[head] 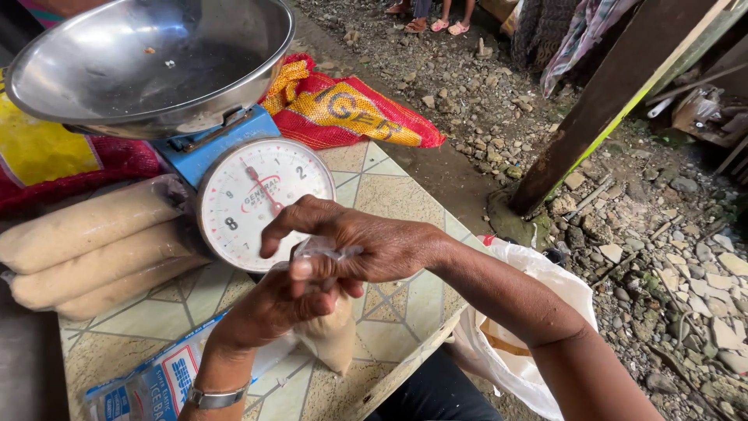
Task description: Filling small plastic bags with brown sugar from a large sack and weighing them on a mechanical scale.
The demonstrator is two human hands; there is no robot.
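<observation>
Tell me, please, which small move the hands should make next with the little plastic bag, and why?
Probably finish the knot. The right hand pinches the twisted clear neck of the small filled bag, and the left hand grips just below it. The neck looks twisted but not yet tied, so the contents could spill.

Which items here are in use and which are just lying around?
In use:
- left hand, gripping the small bag of pale grain
- right hand, pinching the bag's clear plastic neck

Lying about:
- scale with its steel bowl
- filled bags stacked on the table
- red sack
- pack of plastic bags
- white bag by the table
</observation>
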